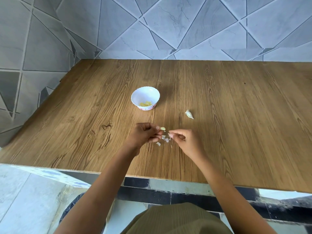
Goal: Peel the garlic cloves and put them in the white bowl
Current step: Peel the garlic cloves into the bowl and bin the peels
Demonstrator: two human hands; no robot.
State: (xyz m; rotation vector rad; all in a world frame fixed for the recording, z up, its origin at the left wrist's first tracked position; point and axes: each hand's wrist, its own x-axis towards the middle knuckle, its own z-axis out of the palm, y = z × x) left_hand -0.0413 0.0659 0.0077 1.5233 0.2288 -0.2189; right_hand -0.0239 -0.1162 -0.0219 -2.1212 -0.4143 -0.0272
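The left hand (145, 134) pinches a small pale garlic clove (163, 128) at its fingertips; the right hand (183, 141), just beside it, has thumb and forefinger closed, probably on a flake of skin (169, 133). Between the hands, thin white peel scraps (164, 139) lie on the wooden bench (236, 115). Beyond the left hand, the white scalloped bowl (145, 92) already holds a few yellowish peeled cloves (146, 103). One unpeeled white clove (189, 114) waits beyond the right hand, so little seems left
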